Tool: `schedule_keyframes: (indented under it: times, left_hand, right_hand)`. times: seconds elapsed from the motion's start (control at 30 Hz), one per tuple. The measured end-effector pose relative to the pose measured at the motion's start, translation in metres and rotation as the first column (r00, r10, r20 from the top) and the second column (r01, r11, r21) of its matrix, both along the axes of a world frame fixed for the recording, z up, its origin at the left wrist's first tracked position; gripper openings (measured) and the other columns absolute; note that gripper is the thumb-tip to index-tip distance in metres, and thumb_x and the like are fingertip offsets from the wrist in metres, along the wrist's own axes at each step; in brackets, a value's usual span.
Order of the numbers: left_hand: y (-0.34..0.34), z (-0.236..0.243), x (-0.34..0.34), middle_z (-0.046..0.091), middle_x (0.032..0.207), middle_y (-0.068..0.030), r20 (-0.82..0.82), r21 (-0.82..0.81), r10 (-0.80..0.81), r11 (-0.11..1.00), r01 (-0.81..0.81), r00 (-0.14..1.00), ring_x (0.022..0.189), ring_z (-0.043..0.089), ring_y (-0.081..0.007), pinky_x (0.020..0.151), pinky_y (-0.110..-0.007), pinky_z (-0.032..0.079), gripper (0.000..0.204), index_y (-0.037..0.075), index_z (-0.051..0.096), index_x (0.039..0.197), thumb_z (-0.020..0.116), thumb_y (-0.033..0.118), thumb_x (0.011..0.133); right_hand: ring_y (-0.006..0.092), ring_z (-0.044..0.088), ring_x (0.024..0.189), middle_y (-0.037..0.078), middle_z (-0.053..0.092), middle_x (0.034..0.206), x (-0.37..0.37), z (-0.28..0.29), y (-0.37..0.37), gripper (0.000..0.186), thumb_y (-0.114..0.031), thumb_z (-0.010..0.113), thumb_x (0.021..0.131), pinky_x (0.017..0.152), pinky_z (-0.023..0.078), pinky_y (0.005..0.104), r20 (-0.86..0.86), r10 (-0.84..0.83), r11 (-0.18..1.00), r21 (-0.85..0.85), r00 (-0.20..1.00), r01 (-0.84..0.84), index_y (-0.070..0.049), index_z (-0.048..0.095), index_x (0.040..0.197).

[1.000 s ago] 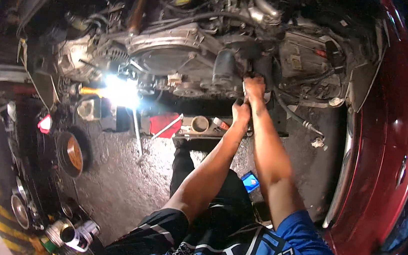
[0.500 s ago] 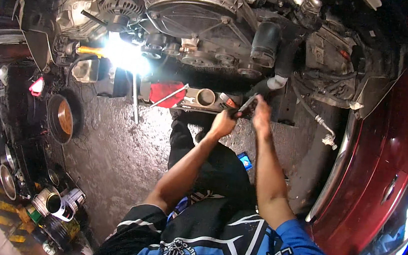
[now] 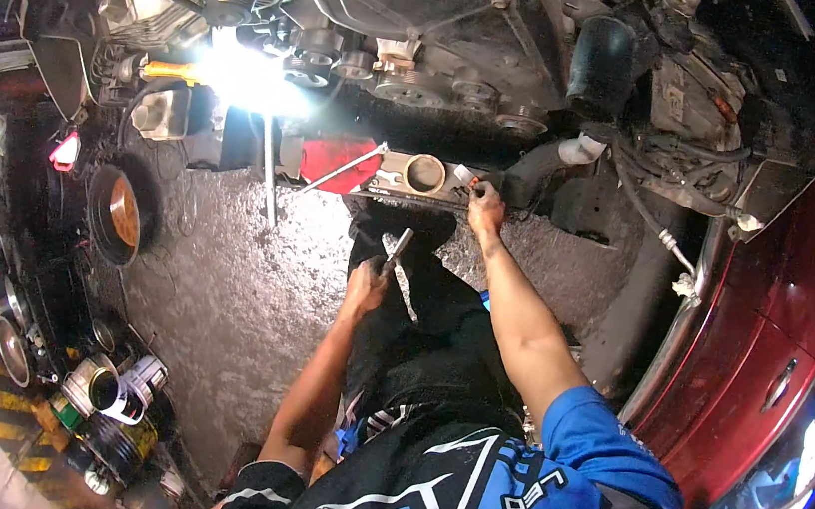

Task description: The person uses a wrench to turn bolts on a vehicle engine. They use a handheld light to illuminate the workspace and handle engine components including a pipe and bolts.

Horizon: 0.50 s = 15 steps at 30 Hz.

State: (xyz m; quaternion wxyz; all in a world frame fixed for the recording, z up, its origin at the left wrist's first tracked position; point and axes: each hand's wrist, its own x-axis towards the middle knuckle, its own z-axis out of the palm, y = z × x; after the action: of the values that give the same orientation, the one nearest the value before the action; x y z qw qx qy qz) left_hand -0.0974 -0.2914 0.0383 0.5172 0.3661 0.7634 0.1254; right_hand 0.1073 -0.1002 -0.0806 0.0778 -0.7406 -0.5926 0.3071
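Head view, right hand (image 3: pixel 486 210) outstretched, left hand (image 3: pixel 364 288) lower

At left, the shape of the bright white work lamp (image 3: pixel 246 80) is drowned by glare. The small orange-and-white object (image 3: pixel 468 177) is partly covered by the bare right hand (image 3: pixel 486 211). The ribbed dark engine cover (image 3: pixel 411 2) is cut off at the far edge.

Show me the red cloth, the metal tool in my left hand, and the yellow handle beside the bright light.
Red cloth (image 3: pixel 329 159): head view, near its middle.
Metal tool (image 3: pixel 402 244): head view, its upper end.
Yellow handle (image 3: pixel 169 71): head view, its middle.
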Motion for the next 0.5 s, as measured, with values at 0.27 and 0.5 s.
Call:
schedule_keyframes:
  times: [0.27, 0.5]
  left_hand:
    - [0.013, -0.005, -0.013, 0.064, 0.092, -0.0297, -0.045, 0.011, -0.030, 0.999, 0.030, 0.999, 0.092, 0.059, -0.0481, 0.073, -0.049, 0.049, 0.041, -0.007, 0.062, 0.098, 0.053, 0.033, 0.093]
    - [0.082, 0.062, 0.024, 0.063, 0.074, -0.0124, 0.293, 0.193, 0.149, 0.958, -0.211, 0.945, 0.068, 0.060, -0.0198, 0.065, -0.034, 0.048, 0.039, -0.001, 0.063, 0.103, 0.055, 0.037, 0.095]
  right_hand:
    - [0.0374, 0.065, 0.085, 0.016, 0.068, 0.090, 0.000, 0.009, 0.003, 0.026, -0.034, 0.063, 0.088, 0.072, 0.049, 0.0456, 0.004, -0.061, 0.995, 0.083, 0.998, 0.061, -0.011, 0.065, 0.099]
    - [0.0234, 0.067, 0.079, 0.012, 0.069, 0.086, 0.050, 0.027, -0.035, 0.029, -0.031, 0.056, 0.094, 0.070, 0.051, 0.0380, -0.410, -0.167, 0.977, -0.189, 0.897, 0.096, -0.004, 0.064, 0.102]
